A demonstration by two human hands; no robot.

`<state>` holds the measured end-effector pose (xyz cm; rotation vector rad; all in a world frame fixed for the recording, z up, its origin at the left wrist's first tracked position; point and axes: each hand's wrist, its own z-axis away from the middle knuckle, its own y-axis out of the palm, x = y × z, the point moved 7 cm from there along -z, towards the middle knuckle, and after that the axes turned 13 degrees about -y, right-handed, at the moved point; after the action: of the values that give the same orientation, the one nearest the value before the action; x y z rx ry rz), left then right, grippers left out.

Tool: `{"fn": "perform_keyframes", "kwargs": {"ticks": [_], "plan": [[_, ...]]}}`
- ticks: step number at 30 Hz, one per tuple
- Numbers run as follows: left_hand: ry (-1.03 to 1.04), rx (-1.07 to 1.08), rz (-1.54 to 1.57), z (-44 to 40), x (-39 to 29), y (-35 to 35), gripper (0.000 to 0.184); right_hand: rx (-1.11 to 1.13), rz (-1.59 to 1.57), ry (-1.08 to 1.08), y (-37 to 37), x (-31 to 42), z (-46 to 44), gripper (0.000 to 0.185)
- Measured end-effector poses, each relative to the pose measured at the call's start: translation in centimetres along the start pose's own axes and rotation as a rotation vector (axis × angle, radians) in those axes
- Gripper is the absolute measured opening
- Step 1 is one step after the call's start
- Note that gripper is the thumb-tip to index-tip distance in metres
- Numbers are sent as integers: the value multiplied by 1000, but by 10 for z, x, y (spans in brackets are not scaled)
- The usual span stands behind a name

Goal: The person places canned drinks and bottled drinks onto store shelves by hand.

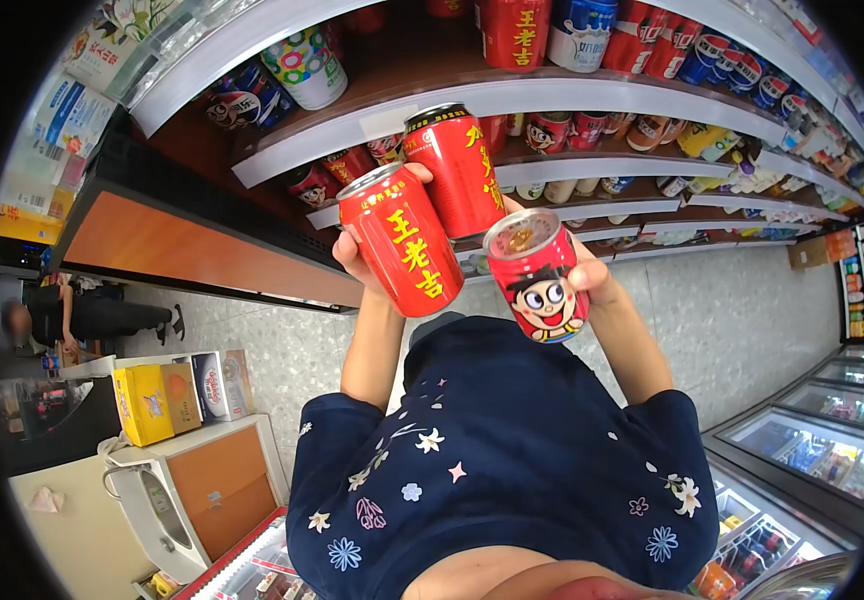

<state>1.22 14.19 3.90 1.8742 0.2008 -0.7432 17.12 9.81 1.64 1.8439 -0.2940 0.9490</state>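
Note:
Three drink cans are held up close together in front of the chest. My left hand (352,258) is wrapped round a red can with yellow characters (407,245). Behind and slightly right of it stands a taller red can with a black top rim (455,175); fingers touch its left edge and its lower right, and which hand bears it is partly hidden. My right hand (593,275) grips a smaller red can with a cartoon face (544,290), thumb on its right side. All three are nearly upright, tilted a little.
Shelves (652,95) of cans and bottles curve across the top. An orange-brown panel (182,225) juts out at left. Yellow box (157,400) and scale (157,510) stand lower left. Another person (102,312) is at far left. Glass-topped freezers (822,440) line the right.

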Motion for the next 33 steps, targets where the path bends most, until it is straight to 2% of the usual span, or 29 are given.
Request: {"fn": "perform_keyframes", "kwargs": {"ticks": [1, 2, 6, 9, 10, 11, 13, 17, 20, 22, 25, 28, 33], "plan": [[-38, 66, 30, 0, 1, 1, 97, -18, -52, 42, -2, -3, 2, 125], [-64, 69, 8, 2, 3, 0, 96, -2, -103, -16, -2, -5, 2, 116], [-160, 116, -98, 6, 15, -11, 92, -8, -179, -62, -15, -13, 0, 107], [-253, 50, -297, 12, 22, -8, 104, 1, -213, -63, -32, -19, 0, 79], [-186, 32, -435, 8, 21, -4, 109, -31, -221, -78, -40, -20, 3, 82], [-236, 10, -533, 9, 20, 3, 116, -51, -228, -91, -47, -20, 4, 84], [-249, 20, -518, 8, 19, 9, 116, -90, -229, -121, -52, -19, 5, 90], [-233, -14, -571, 2, 16, 24, 89, -47, -225, -236, -47, -13, 7, 91], [-229, -14, -550, -1, 19, 25, 64, -16, -360, -332, -44, -14, 6, 90], [-199, 0, -627, -3, 16, 33, 61, -36, -374, -426, -47, -13, 9, 91], [-173, -22, -651, 0, 16, 33, 56, 47, -440, -418, -40, -8, 10, 96], [-272, 0, -548, 3, 15, 33, 56, 203, -550, -346, -12, -3, 3, 98], [-345, -12, -452, 8, 2, 40, 55, 174, -372, -272, -7, -1, 2, 96]]}}
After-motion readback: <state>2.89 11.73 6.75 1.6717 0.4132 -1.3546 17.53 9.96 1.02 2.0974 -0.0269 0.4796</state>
